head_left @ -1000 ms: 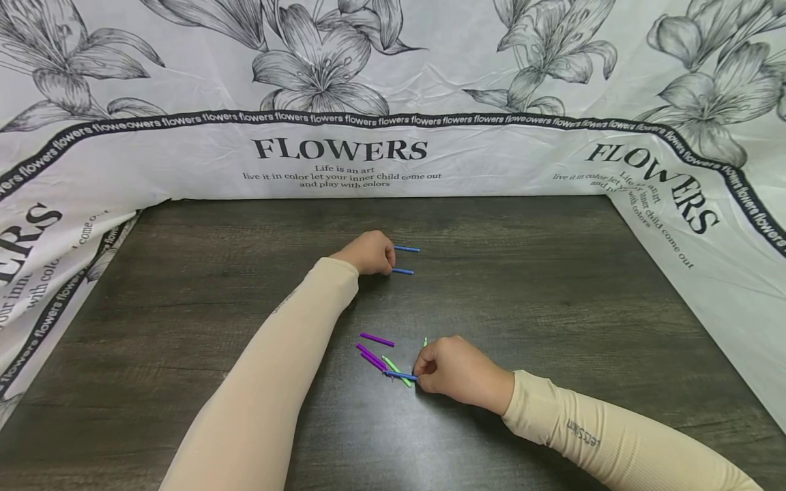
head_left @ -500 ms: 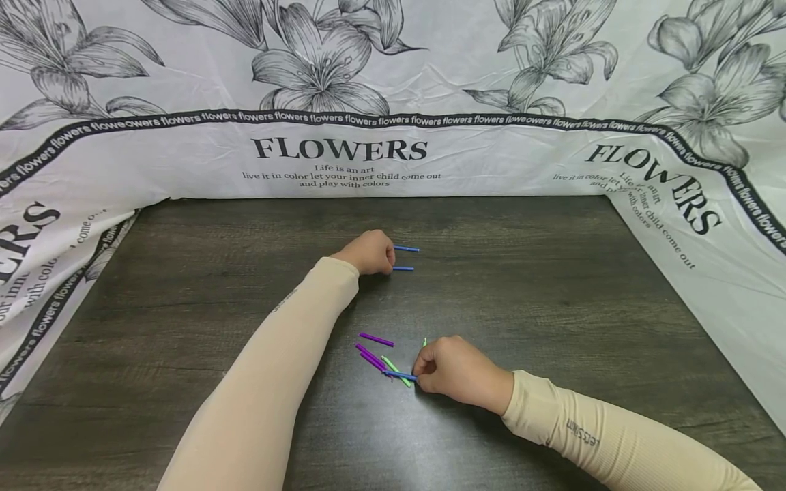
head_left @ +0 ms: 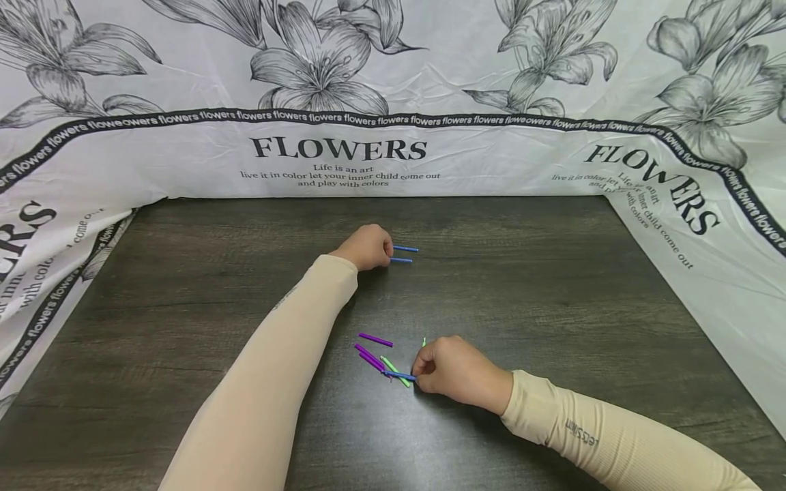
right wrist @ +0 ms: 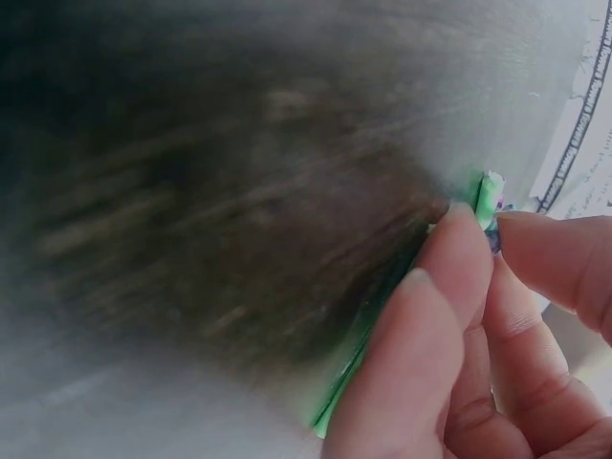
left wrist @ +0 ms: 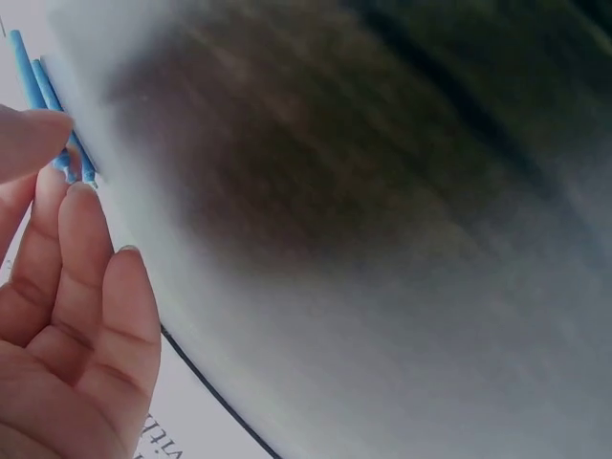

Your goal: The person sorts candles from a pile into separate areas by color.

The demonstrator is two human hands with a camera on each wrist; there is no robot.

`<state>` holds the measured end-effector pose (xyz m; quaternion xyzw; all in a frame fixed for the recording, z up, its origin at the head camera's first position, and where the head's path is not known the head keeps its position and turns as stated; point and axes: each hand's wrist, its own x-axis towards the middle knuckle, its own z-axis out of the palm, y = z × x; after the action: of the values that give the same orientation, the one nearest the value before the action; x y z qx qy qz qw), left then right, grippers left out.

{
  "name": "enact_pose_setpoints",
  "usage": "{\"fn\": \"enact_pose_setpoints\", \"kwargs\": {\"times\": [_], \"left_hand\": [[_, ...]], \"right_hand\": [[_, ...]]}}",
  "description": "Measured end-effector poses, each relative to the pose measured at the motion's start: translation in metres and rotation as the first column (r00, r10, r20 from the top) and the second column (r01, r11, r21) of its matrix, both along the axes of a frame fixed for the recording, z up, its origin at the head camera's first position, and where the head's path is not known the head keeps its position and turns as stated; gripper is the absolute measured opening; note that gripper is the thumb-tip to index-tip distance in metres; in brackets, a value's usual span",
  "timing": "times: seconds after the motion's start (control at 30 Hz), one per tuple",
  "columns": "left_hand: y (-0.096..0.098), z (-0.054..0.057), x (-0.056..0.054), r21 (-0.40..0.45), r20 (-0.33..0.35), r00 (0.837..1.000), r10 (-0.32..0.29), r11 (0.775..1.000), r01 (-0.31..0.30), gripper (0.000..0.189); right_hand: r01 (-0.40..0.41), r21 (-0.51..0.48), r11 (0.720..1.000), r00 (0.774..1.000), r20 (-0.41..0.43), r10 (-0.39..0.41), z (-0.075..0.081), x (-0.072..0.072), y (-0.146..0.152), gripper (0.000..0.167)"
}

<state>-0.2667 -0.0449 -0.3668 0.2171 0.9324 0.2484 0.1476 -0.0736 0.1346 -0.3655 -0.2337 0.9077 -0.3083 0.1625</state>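
Observation:
At the far middle of the table, my left hand (head_left: 368,247) pinches the end of a thin blue stick (head_left: 401,260). Just behind it lies a second blue stick (head_left: 406,249), nearly parallel. The left wrist view shows both blue sticks (left wrist: 65,115) by the thumb and fingertips. Nearer the front, my right hand (head_left: 460,374) pinches another blue stick (head_left: 399,375) by its right end. That stick crosses over a green stick (head_left: 387,362). A further green stick (head_left: 424,341) is mostly hidden behind the right hand; in the right wrist view, green sticks (right wrist: 363,344) show beside the fingers.
Left of the right hand lie purple sticks (head_left: 370,358) side by side, with a single purple stick (head_left: 376,339) behind them. The dark wood table (head_left: 522,286) is bordered at the back and sides by white flower-printed cloth (head_left: 479,157).
My left hand has shifted slightly away from me, bringing its blue stick closer to the one behind and leaving a narrower gap. The right hand and its stick have stayed in place.

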Motion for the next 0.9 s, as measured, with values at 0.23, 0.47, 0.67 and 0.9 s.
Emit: {"fn": "enact_pose_setpoints", "kwargs": {"times": [0.23, 0.47, 0.67, 0.9], "left_hand": [[-0.0008, -0.0007, -0.003, -0.012, -0.015, 0.999, 0.035, 0.999, -0.035, 0.011], [0.0008, -0.0015, -0.0058, -0.027, -0.038, 0.998, 0.052, 0.998, -0.053, 0.013], [0.0014, -0.0022, -0.0076, -0.037, -0.053, 0.997, 0.051, 0.998, -0.053, 0.014], [0.0015, -0.0024, -0.0083, -0.041, -0.061, 0.997, 0.055, 0.997, -0.058, 0.014]], "right_hand": [[-0.003, 0.004, 1.0, 1.0, -0.004, 0.003, -0.0003, -0.0002, -0.0004, 0.011], [-0.005, 0.004, 1.0, 1.0, 0.002, 0.005, 0.0002, -0.0004, 0.0002, 0.011], [-0.006, 0.008, 1.0, 1.0, 0.0, 0.006, 0.0008, -0.0003, 0.0001, 0.01], [-0.001, 0.009, 1.0, 1.0, 0.008, 0.001, 0.001, -0.0002, -0.0006, 0.01]]}}
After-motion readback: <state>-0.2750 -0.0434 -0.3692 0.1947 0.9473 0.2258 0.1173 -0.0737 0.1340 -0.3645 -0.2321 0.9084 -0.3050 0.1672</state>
